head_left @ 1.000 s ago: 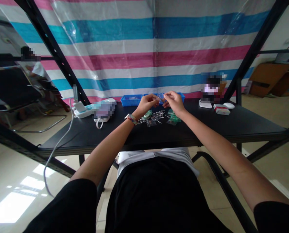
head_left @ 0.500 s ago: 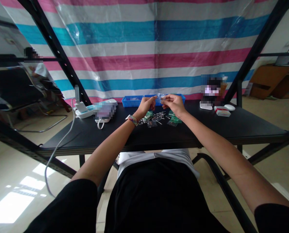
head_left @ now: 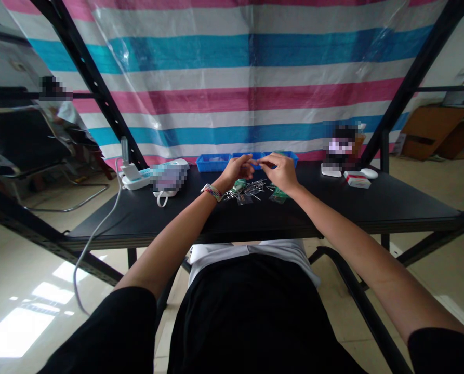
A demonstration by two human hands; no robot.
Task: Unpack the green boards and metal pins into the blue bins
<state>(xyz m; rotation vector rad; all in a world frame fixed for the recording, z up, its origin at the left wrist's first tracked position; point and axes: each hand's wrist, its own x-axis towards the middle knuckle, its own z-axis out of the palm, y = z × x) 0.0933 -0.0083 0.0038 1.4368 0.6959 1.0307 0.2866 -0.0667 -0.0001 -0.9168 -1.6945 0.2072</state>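
Observation:
Both hands meet above the table, just in front of a blue compartment tray point(head_left: 213, 165). My left hand point(head_left: 237, 170) has its fingers curled, with the thumb side towards the other hand. Opposite it, my right hand point(head_left: 281, 171) is closed in a pinch, its fingertips close to the left fingers. Anything held between them is too small to make out. Below the left hand lies a loose pile of thin silvery metal pieces point(head_left: 255, 189), mixed with green and clear plastic packets. A green packet point(head_left: 279, 195) rests under the right hand, partly hidden by it.
A white power strip point(head_left: 136, 181) with a plugged-in charger and grey cable point(head_left: 99, 223) sits at the left, beside a blurred pouch-like item point(head_left: 170, 179). To the right are a small red-and-white box point(head_left: 357, 179) and a white oval object point(head_left: 369, 173). Black frame posts flank the table.
The clear crinkled plastic packet between my hands no longer shows there. My left fingers have loosened a little, and my right hand has turned slightly, with its fingers pointing more downward.

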